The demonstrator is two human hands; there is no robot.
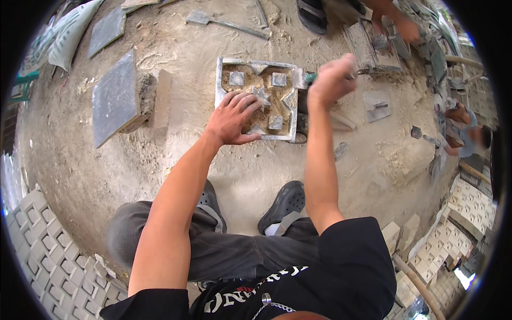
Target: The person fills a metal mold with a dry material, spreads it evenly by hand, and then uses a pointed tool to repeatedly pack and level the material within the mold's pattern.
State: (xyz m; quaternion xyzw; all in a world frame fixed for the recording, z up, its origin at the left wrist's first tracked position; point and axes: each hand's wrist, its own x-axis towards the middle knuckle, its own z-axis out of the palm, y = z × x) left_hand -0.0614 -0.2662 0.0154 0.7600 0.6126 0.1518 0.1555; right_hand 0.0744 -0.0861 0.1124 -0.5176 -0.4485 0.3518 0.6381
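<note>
A square metal mould [294, 114] lies on the sandy floor in front of me. Inside it are raised square blocks, pointed wall pieces and a central star [261, 96], with sandy material between them. My left hand [233, 118] rests over the mould's lower left part, fingers stretched out near the star and thumb along the near rim. Just right of the mould, my right hand [333, 82] is closed and blurred by motion. From it a brush [308, 79] with a green part and a pale end points left at the mould's right rim.
A grey slab [116, 98] tilts on a block at left. A long-handled scraper [226, 24] lies beyond the mould. At right are a trowel [377, 106] and a sand heap [408, 160]. Another person's hands [402, 26] work at another mould [368, 48]. Patterned blocks [45, 250] are stacked lower left.
</note>
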